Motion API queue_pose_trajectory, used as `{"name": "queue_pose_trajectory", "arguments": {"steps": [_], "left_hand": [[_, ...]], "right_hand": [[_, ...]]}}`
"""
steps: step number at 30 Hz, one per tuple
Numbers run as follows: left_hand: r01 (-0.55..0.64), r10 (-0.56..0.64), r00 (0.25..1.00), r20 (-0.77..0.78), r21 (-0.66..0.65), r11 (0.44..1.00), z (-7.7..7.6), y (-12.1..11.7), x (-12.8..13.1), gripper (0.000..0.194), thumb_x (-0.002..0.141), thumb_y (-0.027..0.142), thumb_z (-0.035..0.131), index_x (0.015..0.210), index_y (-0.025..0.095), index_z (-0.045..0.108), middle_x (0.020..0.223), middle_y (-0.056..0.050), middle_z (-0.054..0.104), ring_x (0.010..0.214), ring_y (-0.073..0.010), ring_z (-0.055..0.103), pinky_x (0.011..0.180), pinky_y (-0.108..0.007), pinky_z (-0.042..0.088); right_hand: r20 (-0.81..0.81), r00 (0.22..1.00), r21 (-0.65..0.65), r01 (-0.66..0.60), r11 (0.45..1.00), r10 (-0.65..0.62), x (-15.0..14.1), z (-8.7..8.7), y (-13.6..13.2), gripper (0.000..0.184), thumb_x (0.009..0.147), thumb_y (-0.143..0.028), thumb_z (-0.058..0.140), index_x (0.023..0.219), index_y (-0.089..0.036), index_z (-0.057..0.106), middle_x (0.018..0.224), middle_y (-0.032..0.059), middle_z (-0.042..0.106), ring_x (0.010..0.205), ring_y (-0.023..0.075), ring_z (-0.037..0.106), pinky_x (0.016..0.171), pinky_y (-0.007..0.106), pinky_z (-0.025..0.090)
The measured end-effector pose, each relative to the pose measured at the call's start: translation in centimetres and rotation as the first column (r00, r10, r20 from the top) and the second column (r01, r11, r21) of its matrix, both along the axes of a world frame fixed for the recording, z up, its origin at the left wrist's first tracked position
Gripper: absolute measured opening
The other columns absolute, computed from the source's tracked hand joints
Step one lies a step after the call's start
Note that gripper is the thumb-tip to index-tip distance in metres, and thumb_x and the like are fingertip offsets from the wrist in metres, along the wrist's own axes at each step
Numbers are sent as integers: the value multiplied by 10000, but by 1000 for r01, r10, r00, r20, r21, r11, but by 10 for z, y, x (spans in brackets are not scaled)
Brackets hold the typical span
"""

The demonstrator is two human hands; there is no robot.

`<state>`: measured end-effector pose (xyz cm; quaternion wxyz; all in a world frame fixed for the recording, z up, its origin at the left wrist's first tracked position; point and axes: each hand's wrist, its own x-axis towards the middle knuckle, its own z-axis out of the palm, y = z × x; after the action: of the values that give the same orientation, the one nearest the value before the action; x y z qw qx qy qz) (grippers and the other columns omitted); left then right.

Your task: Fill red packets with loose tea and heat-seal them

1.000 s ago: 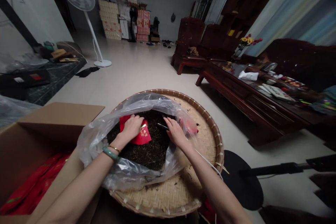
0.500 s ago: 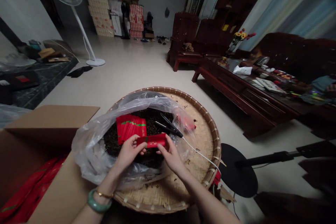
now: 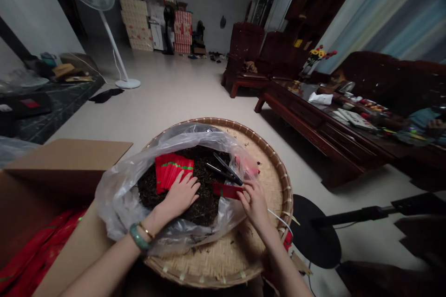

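A clear plastic bag (image 3: 120,195) of dark, dried tea leaves (image 3: 205,209) lies open on a round woven bamboo tray (image 3: 223,264). On the leaves rests a fanned stack of red packets (image 3: 170,171) with green stripes. My left hand (image 3: 181,195) reaches over the leaves at the stack's lower right edge, fingers spread and holding nothing. My right hand (image 3: 254,199) pinches the right end of one red packet (image 3: 226,190) above the bag's right side. Just above that packet is a black hair straightener (image 3: 226,169), its two arms apart, with a white cord.
An open cardboard box (image 3: 69,153) with red packets (image 3: 38,255) inside stands at the left. Right of the tray is a black round stand base (image 3: 315,232). A dark wooden table (image 3: 313,125), a white fan (image 3: 127,83) and chairs stand farther back.
My left hand has let go of the single packet and moved toward the stack. My right hand has carried that packet to the right, near the hair straightener.
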<state>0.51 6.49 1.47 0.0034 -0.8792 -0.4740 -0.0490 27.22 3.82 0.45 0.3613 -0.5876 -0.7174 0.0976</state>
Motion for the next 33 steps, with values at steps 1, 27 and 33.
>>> {"name": "queue_pose_trajectory", "arguments": {"steps": [1, 27, 33], "left_hand": [[-1, 1, 1000, -30, 30, 1000, -1, 1, -4, 256, 880, 219, 523, 1117, 190, 614, 1250, -104, 557, 1238, -307, 440, 1095, -548, 282], [-205, 214, 976, -30, 185, 961, 15, 30, -67, 444, 811, 333, 656, 1238, 257, 557, 1445, -144, 336, 1375, -381, 174, 1082, -663, 118], [-174, 162, 981, 103, 128, 976, 19, 17, -57, 493, 841, 386, 609, 1299, 245, 495, 1432, -141, 361, 1385, -352, 169, 1098, -648, 86]], "right_hand": [[64, 998, 13, -16, 1000, 15, 4, 0, 6, 103, 826, -233, 536, 827, -178, 623, 1061, 134, 610, 1027, 261, 551, 899, 433, 443], [-310, 917, -231, -330, 915, 253, -25, 20, 24, 109, 791, -165, 482, 821, -177, 587, 745, 9, 626, 662, 149, 579, 605, 254, 451], [-395, 871, -320, -428, 845, 291, -45, 25, -6, 141, 786, -154, 523, 853, -183, 644, 799, 7, 678, 727, 144, 613, 643, 242, 468]]}}
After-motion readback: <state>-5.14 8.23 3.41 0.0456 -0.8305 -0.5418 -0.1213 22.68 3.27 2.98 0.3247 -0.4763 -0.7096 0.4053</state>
